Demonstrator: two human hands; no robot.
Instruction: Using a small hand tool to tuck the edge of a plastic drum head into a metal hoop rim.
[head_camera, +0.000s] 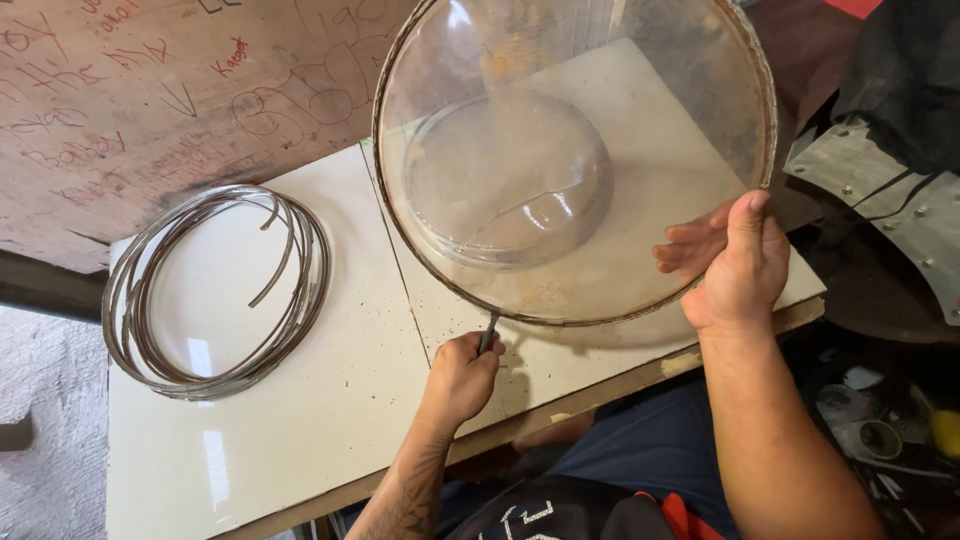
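Far left: coil of thin metal strips (215, 290) lying flat on the glossy cream board (330, 400), several loops nested, one loose end curling inward, well apart from both hands. Behind it, reddish plywood wall (150, 90) scrawled with marker writing; grey rough floor (40, 420) at lower left. Centre: left hand (462, 378) closed in a fist round a thin dark tool (488, 332), only its short upper end visible above the fist, tip touching or just under the lower rim of the round clear dome cover (575, 160); tool type unclear. Dome cover held tilted up above the board, metal band round its edge, raised bubble in the middle, scuffed and dusty, board seen through it, a crack-like line across the bubble. Right: right hand (735, 265) gripping the cover's right rim, thumb on the near face, fingers behind showing through the plastic. Risks, as judgement: cover held by one rim pinch only, so a push from the tool could twist it out of the grip and drop it on the board; prying at the band could slip toward the left hand or widen the crack. Surface: two cream panels butted with a seam, speckled with dirt, raw chipped front edge. Far right: dark riveted metal sheet (880, 190), black cloth above, clutter on the floor (880, 430) below; dark blue trousers at the bottom edge.
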